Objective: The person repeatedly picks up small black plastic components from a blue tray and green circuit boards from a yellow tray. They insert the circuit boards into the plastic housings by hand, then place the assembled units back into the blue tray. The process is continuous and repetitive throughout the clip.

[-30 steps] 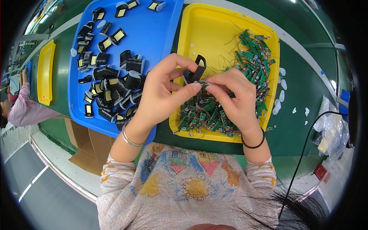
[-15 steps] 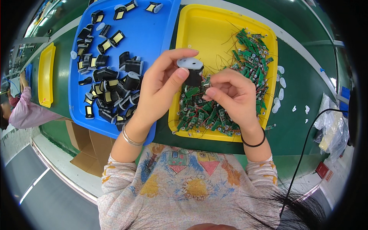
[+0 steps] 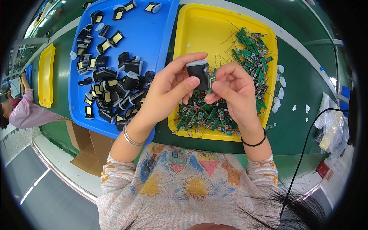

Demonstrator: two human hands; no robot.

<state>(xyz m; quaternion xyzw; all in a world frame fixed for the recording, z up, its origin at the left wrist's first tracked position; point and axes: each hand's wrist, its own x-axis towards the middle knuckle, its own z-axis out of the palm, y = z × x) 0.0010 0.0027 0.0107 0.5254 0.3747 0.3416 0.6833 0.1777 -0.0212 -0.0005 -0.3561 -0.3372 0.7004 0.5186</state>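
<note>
Between the thumb and fingers of my left hand (image 3: 168, 86) is a black plastic housing (image 3: 197, 75) with a pale grey end cap, tilted over the yellow tray. My right hand (image 3: 234, 87) pinches a small green circuit board (image 3: 211, 82) right against the housing's right side; whether it sits inside cannot be made out. Below both hands lies a pile of green circuit boards (image 3: 203, 115) with thin wires, in the yellow tray (image 3: 199, 15). Left of my left hand, the blue tray (image 3: 153, 27) holds many similar black housings (image 3: 109, 82), several with cream pads.
White oval pieces (image 3: 282, 81) lie on the green table (image 3: 299, 126) right of the yellow tray. A black cable (image 3: 303, 153) hangs near plastic bags (image 3: 330, 126) at the right. Another yellow tray (image 3: 46, 76) and a person in a pink sleeve (image 3: 32, 111) are far left; a cardboard box (image 3: 90, 149) stands below.
The housing has been turned, so its black side now shows instead of the cap's face. My right hand has brought the circuit board up against it.
</note>
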